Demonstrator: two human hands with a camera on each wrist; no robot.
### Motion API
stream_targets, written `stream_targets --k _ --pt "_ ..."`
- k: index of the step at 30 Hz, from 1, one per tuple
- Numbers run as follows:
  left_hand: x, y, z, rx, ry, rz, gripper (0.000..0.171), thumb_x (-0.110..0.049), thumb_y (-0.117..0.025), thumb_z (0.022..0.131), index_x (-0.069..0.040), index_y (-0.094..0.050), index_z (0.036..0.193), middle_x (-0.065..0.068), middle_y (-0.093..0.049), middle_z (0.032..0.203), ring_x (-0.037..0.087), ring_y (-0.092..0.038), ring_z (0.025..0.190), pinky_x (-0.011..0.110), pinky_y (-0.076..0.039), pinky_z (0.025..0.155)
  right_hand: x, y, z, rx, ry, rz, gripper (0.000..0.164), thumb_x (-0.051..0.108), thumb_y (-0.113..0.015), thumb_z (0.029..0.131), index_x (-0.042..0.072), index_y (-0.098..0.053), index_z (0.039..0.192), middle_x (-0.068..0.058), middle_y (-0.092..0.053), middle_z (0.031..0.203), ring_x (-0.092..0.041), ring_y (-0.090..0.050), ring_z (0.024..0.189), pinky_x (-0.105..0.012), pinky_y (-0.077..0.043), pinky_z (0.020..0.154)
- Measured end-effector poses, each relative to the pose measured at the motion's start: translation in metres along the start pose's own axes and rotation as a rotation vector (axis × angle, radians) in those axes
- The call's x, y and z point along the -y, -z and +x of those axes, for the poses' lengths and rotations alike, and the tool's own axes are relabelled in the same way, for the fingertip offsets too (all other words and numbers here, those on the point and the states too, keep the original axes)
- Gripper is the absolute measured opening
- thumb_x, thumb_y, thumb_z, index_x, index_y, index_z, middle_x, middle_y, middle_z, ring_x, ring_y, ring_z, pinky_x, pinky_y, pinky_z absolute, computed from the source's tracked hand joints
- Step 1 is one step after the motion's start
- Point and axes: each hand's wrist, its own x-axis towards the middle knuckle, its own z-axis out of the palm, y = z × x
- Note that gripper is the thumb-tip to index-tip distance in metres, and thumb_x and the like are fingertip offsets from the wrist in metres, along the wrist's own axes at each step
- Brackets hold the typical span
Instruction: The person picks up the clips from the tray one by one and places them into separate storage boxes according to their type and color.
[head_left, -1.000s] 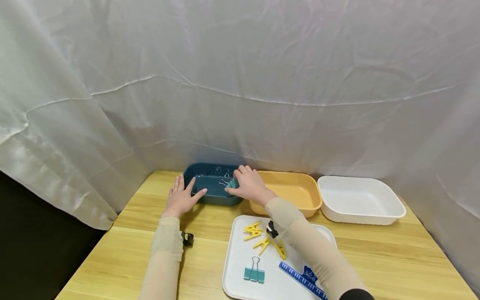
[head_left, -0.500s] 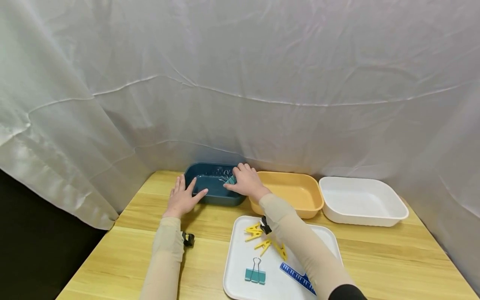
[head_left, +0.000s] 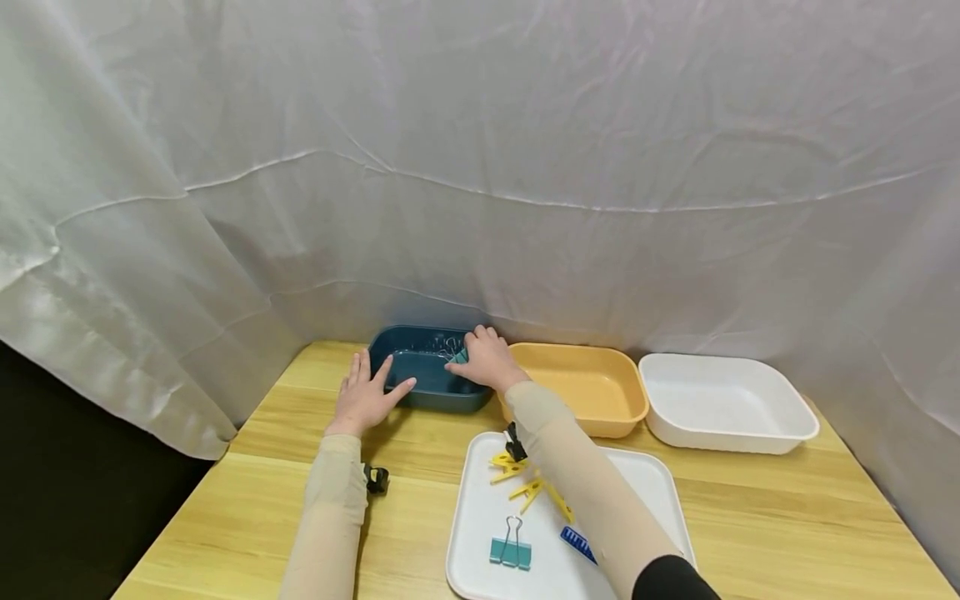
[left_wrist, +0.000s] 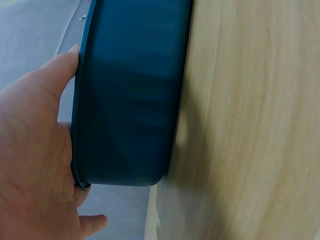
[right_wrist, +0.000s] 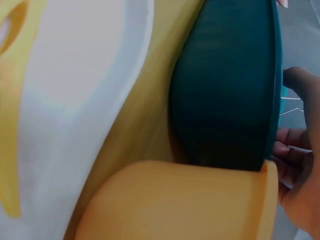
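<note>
My right hand [head_left: 489, 360] pinches a teal binder clip [head_left: 460, 357] at the right end of the dark blue bin [head_left: 420, 398]. Its wire handles point toward the bin's inside. In the right wrist view the thumb and fingers come over the rim, and only a sliver of the binder clip with its wires [right_wrist: 292, 98] shows between them. With fingers spread, my left hand [head_left: 363, 400] rests on the bin's left front rim; the left wrist view has the thumb along that rim. Another teal binder clip [head_left: 511, 552] lies on the white tray [head_left: 468, 517].
Right of the dark blue bin stand a yellow bin [head_left: 600, 425] and a white bin [head_left: 720, 437]. Several yellow clothespins [head_left: 529, 490] and a blue ruler [head_left: 577, 544] lie on the tray, partly under the right forearm. A grey curtain [head_left: 480, 208] hangs behind the bins.
My right hand has shifted slightly left with the binder clip, and its forearm now covers more of the ruler and clothespins. The left hand has stayed on the rim.
</note>
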Motion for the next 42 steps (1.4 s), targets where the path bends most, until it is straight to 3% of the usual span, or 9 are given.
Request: stream_targets --k 10,24,42 --pt "0.001 0.001 -0.002 0.003 0.002 0.0 0.093 -0.079 -0.032 0.089 -0.019 -0.016 0.158 0.021 0.013 0.162 0.039 0.013 0.151 0.064 -0.006 0.119 0.005 -0.013 0.009 0.04 -0.043 0.047 0.061 0.055 -0.066 0.086 0.003 -0.065 0.118 -0.014 -0.056 0.12 -0.027 -0.048 0.102 -0.04 -0.047 0.094" --pt "-0.002 0.001 -0.003 0.0 0.003 -0.012 0.092 -0.077 -0.034 0.089 -0.019 -0.016 0.158 0.02 0.014 0.162 0.039 0.012 0.151 0.063 -0.007 0.119 0.005 -0.026 0.011 0.043 -0.099 -0.091 0.067 0.057 -0.068 0.084 0.007 -0.061 0.128 -0.012 -0.052 0.124 -0.027 -0.047 0.111 -0.04 -0.043 0.101" --pt "-0.002 0.002 -0.006 -0.005 -0.001 -0.012 0.091 -0.075 -0.035 0.09 -0.017 -0.017 0.158 0.021 0.013 0.162 0.04 0.011 0.151 0.063 -0.008 0.119 0.011 -0.025 0.007 0.089 -0.083 -0.206 0.054 0.06 -0.065 0.084 0.013 -0.069 0.109 -0.009 -0.052 0.12 -0.025 -0.045 0.108 -0.037 -0.042 0.096"
